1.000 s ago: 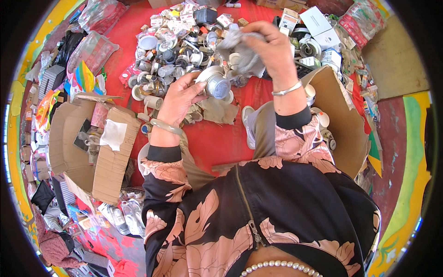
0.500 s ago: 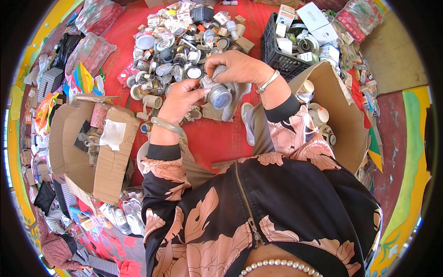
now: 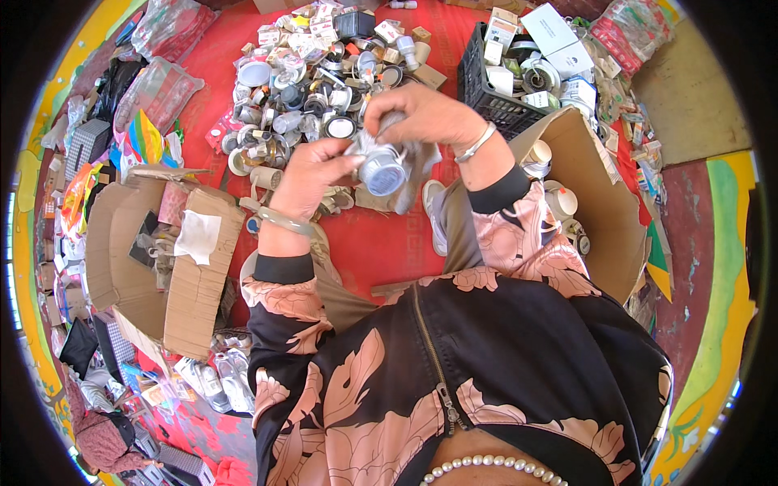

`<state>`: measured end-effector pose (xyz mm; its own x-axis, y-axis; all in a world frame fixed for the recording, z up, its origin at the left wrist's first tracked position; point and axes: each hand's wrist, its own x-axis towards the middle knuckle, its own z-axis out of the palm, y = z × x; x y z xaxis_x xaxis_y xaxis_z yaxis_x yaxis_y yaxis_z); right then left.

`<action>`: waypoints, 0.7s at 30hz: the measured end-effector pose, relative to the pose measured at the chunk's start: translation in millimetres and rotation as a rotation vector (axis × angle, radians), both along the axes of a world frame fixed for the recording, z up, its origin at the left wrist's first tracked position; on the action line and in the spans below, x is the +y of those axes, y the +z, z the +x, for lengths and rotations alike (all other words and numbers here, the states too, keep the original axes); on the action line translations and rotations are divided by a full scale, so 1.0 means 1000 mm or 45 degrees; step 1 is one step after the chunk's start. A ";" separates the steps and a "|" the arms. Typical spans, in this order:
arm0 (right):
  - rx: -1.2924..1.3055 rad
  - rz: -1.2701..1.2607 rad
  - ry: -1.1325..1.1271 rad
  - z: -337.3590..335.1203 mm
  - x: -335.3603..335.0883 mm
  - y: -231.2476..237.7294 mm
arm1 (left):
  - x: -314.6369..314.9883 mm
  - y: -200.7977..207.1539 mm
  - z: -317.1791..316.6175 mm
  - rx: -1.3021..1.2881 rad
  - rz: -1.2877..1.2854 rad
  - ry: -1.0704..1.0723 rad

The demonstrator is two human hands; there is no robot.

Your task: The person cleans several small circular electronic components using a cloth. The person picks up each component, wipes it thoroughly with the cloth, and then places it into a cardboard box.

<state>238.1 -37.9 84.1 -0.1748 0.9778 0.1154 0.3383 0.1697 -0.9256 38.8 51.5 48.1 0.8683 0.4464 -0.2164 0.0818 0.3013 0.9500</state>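
Observation:
Above the front of a heap of loose lamp parts (image 3: 324,89), my left hand (image 3: 312,172) grips a round silver-grey lamp (image 3: 382,175) by its side, thumb on the rim. The lamp's pale bluish face is tilted up toward me. My right hand (image 3: 427,121) is closed on a grey cloth (image 3: 417,166), pressed against the lamp's back and side. Part of the cloth hangs down to the right of the lamp. The fingertips of my right hand are partly hidden behind the cloth and lamp.
An open cardboard box (image 3: 134,251) holding a few parts stands at left. Another cardboard box (image 3: 604,219) with white round lamps is at right. Behind it sits a black plastic crate (image 3: 490,101) with boxes and lamps. A person (image 3: 105,437) is at lower left. Red mat (image 3: 369,247) lies below.
The lamp has turned slightly and shifted a little to the right and down. My right hand has moved slightly with the cloth; my left hand has shifted a little left.

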 end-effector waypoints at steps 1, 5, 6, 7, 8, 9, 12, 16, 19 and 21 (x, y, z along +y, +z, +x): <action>-0.227 -0.075 0.009 -0.010 -0.001 0.008 | 0.001 -0.005 0.001 0.084 0.114 -0.059; -0.533 0.124 -0.055 -0.028 0.003 -0.015 | 0.005 -0.016 0.008 0.245 0.387 -0.164; -0.501 0.136 -0.060 -0.027 0.005 -0.016 | 0.007 -0.017 0.006 0.225 0.399 -0.144; -0.469 0.147 -0.068 -0.026 0.006 -0.015 | 0.009 -0.016 0.004 0.204 0.412 -0.126; -0.386 0.075 -0.061 -0.019 0.005 -0.010 | 0.009 -0.015 0.002 0.144 0.343 -0.119; -0.369 0.071 -0.116 -0.012 0.004 -0.007 | 0.011 -0.014 -0.001 0.090 0.260 -0.047; -0.223 0.172 -0.410 0.015 -0.001 -0.007 | 0.016 -0.002 -0.014 -0.081 0.098 0.171; 1.477 0.501 -0.776 0.060 -0.023 -0.002 | 0.022 0.001 -0.025 -0.693 -0.221 0.366; 1.993 0.573 -0.654 0.091 -0.028 -0.024 | 0.019 0.002 -0.024 -0.848 -0.226 0.331; 1.923 0.473 -0.795 0.084 -0.020 -0.027 | 0.023 -0.002 -0.029 -0.888 -0.197 0.257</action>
<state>322.5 -58.2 56.8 0.6796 0.7329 0.0311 -0.6620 0.6310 -0.4045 10.0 75.0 45.7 0.7314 0.6208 0.2821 -0.5961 0.3813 0.7066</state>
